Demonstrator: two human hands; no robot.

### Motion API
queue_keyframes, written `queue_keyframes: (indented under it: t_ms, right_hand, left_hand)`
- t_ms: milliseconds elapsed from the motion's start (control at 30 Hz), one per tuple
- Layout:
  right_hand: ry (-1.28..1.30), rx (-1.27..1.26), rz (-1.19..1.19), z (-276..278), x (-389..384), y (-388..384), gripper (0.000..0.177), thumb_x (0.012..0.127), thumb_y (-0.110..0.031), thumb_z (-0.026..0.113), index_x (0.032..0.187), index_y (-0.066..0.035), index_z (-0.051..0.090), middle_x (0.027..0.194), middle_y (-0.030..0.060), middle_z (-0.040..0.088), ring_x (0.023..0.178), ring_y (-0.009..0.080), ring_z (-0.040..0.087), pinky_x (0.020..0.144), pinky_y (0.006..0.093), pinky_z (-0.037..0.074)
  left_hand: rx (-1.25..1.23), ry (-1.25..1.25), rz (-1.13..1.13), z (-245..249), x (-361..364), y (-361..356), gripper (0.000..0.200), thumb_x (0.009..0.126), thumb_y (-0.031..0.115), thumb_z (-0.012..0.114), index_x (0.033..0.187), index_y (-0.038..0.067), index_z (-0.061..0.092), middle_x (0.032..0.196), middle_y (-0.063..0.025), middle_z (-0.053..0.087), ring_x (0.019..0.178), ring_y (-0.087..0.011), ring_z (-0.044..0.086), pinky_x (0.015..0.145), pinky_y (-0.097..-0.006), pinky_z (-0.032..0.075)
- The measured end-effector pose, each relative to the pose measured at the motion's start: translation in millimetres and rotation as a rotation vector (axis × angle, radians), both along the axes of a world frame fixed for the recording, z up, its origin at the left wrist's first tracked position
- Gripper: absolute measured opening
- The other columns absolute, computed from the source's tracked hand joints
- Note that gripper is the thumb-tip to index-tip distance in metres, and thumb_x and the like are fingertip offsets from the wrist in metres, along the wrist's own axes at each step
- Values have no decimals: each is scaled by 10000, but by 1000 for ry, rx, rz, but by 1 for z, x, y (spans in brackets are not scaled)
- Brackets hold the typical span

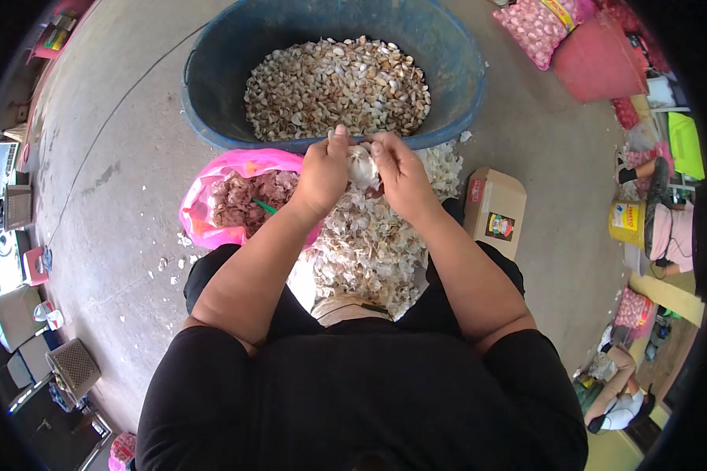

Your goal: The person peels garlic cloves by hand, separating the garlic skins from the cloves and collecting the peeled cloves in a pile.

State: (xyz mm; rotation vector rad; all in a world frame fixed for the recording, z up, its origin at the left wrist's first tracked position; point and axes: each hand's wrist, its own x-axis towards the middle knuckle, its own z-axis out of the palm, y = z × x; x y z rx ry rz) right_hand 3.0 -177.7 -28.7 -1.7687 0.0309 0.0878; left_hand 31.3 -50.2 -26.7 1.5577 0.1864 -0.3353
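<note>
A whitish garlic bulb (362, 168) is held between my two hands, just in front of the near rim of a big blue tub (204, 86). My left hand (326, 171) grips it from the left, thumb pointing up. From the right, my right hand (401, 171) closes on it with thumb and fingers. Loose garlic cloves (338, 86) cover the tub's floor. Under my hands, a heap of papery garlic skins (361, 243) lies between my legs. A pink plastic bag (200, 192) stands at the left, with reddish-brown garlic pieces (247, 200) and something green inside.
A cardboard box (495, 208) sits right of the skins. A dark cable (126, 102) runs over the concrete floor. Net sacks of garlic (530, 27), a red tub (601, 63) and a yellow bucket (627, 224) line the right side, where other people (620, 392) sit. A crate (75, 367) stands left.
</note>
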Motion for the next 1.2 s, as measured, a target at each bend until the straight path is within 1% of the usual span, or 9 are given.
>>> queue_keyframes:
  t_ms: [100,300,400,533,633,733,867,1000,1200]
  right_hand:
    - [-207,31,-11,0,-11,13,228,892,-241,439,986,-35,460,675,85,535,587,128,494,521,288,407]
    - [83,316,-17,34,-28,11,258,896,-253,429,1045,-43,435,825,69,552,653,133,525,593,270,439]
    - [120,361,-71,43,-36,10,287,880,-258,465,1053,-33,423,887,72,552,712,143,541,639,278,448]
    - [-106,181,-65,33,-47,10,340,839,-240,539,1057,-23,394,853,85,536,678,130,523,592,260,434]
    - [-219,76,36,47,-63,13,360,808,-146,582,1066,-37,356,808,60,504,608,80,479,505,210,403]
    - [-342,-19,56,63,-74,15,377,792,-114,598,1070,-36,354,811,58,506,621,76,479,516,207,404]
    - [-27,131,73,95,-95,12,385,769,-43,602,1077,-28,372,829,61,522,624,70,490,516,211,408]
    - [-184,72,38,95,-107,11,367,744,1,613,1055,-16,419,791,43,521,618,65,490,525,206,414]
    - [-255,-71,-99,103,-131,8,319,683,-86,694,948,-15,531,728,69,591,617,111,552,558,253,439]
  left_hand:
    - [371,-216,-221,0,-3,7,425,903,332,369,809,-37,559,631,-78,553,589,-140,509,566,-288,424]
    - [-109,-29,-123,24,-9,8,309,896,265,419,822,-15,529,714,-57,549,620,-94,461,541,-253,397]
    - [-64,-188,-120,23,-19,6,288,898,266,417,846,-8,492,729,-54,547,641,-87,456,539,-251,394]
    - [171,-385,-246,23,-42,2,341,903,328,387,870,6,493,735,-53,558,650,-101,501,590,-239,429]
    - [-250,-301,-130,39,-56,0,366,907,335,371,860,-2,506,697,-49,560,611,-107,504,572,-250,434]
    - [-174,-276,-51,50,-65,7,382,911,331,361,811,-2,517,666,-47,554,598,-103,503,551,-244,428]
    - [22,-54,-85,87,-84,17,360,913,299,362,774,13,532,650,-35,532,557,-103,488,496,-252,404]
    - [-442,123,-150,88,-104,19,395,883,399,395,833,29,525,644,-34,508,490,-116,456,439,-248,369]
    - [-416,110,-211,90,-126,17,413,882,426,357,879,44,512,648,-55,505,484,-134,456,430,-251,381]
